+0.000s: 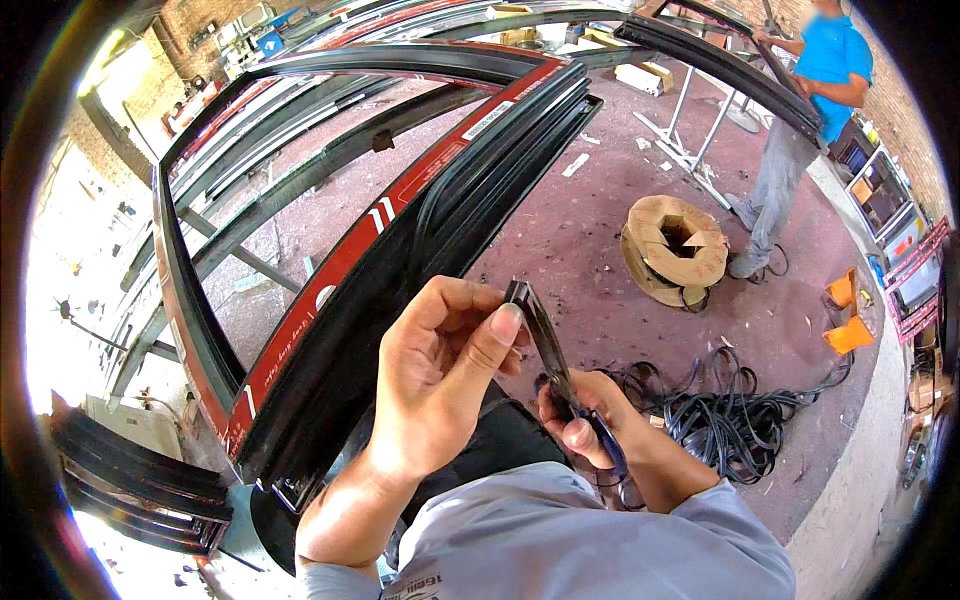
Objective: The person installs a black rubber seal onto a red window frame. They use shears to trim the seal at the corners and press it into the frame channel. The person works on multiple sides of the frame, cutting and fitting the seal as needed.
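Strip (517, 291) is black and is carried in the hands, above the floor (540, 240) and just outside the right edge of the frame (355, 235). Only its short end shows; whether it runs to the tangle (735, 430) on the floor cannot be told.

Step in hand, as judged: sizing or trimming the strip end with the scissors (556, 365). The next move likely calls for a steady pinch, a check of the cut line, and fingertips clear of the blades.

Left hand (432, 385): forearm raised from the lower edge, wrist bent inward, thumb uppermost. Thumb and forefinger are pressed together on the strip, near the blade tips; the other fingers curl behind.

Right hand (608, 405): lower and nearer the body, closed around the scissors' handles, thumb on the near side. The blades point up and left toward the pinch. Blade opening: cannot tell.
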`<state>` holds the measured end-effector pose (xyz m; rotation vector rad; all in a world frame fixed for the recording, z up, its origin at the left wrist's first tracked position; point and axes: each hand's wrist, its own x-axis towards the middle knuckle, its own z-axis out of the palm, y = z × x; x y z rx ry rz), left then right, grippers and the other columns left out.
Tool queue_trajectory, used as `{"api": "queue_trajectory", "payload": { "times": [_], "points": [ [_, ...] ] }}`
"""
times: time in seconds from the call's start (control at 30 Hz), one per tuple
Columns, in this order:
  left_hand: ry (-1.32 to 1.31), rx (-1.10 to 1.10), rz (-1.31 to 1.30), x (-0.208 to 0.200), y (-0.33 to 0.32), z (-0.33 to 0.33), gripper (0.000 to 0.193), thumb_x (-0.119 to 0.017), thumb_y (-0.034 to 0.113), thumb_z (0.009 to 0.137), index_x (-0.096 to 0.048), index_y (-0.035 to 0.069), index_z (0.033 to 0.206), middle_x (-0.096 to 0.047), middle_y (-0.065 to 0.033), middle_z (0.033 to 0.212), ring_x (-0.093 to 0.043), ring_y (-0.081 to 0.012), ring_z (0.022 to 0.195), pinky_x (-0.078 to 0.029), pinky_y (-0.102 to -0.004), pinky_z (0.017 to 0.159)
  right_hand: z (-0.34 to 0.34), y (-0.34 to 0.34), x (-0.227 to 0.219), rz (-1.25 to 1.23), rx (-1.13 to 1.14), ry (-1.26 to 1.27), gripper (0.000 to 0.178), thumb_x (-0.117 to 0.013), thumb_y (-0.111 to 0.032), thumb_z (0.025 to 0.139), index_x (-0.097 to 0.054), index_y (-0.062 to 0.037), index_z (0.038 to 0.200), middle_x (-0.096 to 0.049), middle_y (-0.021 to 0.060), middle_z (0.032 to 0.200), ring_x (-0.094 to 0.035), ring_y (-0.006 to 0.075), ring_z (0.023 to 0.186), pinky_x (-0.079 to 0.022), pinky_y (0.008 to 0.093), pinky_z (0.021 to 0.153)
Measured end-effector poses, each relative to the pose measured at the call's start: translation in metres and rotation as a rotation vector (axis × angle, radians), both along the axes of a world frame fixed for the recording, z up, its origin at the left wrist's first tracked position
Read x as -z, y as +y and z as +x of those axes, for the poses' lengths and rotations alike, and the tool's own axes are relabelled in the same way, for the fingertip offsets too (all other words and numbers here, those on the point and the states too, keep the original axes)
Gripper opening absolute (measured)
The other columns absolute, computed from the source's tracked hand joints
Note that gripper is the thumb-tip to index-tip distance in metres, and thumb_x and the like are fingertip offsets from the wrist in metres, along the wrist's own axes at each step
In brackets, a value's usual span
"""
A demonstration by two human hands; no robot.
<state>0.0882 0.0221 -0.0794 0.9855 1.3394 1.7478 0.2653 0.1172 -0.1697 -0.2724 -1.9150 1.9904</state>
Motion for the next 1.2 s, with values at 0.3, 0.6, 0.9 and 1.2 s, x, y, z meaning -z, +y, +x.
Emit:
{"api": "queue_trajectory", "payload": {
  "times": [0.3, 0.6, 0.9, 1.2],
  "points": [
    [0.030, -0.012, -0.008, 0.004, -0.002, -0.002, 0.014, -0.066, 0.012, 0.101, -0.059, 0.000, 0.103, -0.067, -0.0076, 0.092, -0.063, -0.0103, 0.077, -0.054, -0.0262, 0.069, 0.005, 0.004, -0.013, -0.057, -0.001, -0.134, 0.076, -0.069, -0.080, 0.078, -0.055, -0.0055, 0.082, -0.049, -0.0056, 0.062, -0.043, 0.0043, 0.051, -0.030, 0.0242, 0.045],
    [-0.002, -0.018, -0.027, 0.003, -0.003, -0.003, 0.013, -0.065, 0.012, 0.101, -0.056, 0.003, 0.100, -0.067, -0.0089, 0.089, -0.064, -0.0136, 0.076, -0.052, -0.0272, 0.067, 0.000, 0.003, -0.009, -0.037, 0.014, -0.051, 0.073, -0.070, -0.076, 0.080, -0.053, -0.0060, 0.076, -0.049, -0.0055, 0.059, -0.043, 0.0048, 0.049, -0.028, 0.0245, 0.044],
    [-0.045, 0.015, -0.043, 0.001, -0.004, -0.005, 0.014, -0.064, 0.013, 0.102, -0.054, 0.003, 0.098, -0.065, -0.0079, 0.087, -0.061, -0.0137, 0.074, -0.050, -0.0275, 0.066, 0.001, 0.003, -0.006, -0.032, -0.018, -0.076, 0.072, -0.071, -0.076, 0.080, -0.053, -0.0057, 0.077, -0.048, -0.0052, 0.060, -0.044, 0.0056, 0.051, -0.030, 0.0250, 0.045],
    [-0.044, 0.011, -0.029, 0.003, -0.004, -0.003, 0.015, -0.063, 0.013, 0.102, -0.053, 0.004, 0.096, -0.063, -0.0076, 0.085, -0.060, -0.0130, 0.073, -0.049, -0.0274, 0.066, 0.001, -0.001, -0.015, -0.042, -0.039, -0.128, 0.081, -0.067, -0.084, 0.075, -0.052, -0.0052, 0.082, -0.045, -0.0054, 0.061, -0.045, 0.0062, 0.052, -0.032, 0.0255, 0.046]
  ]
}}
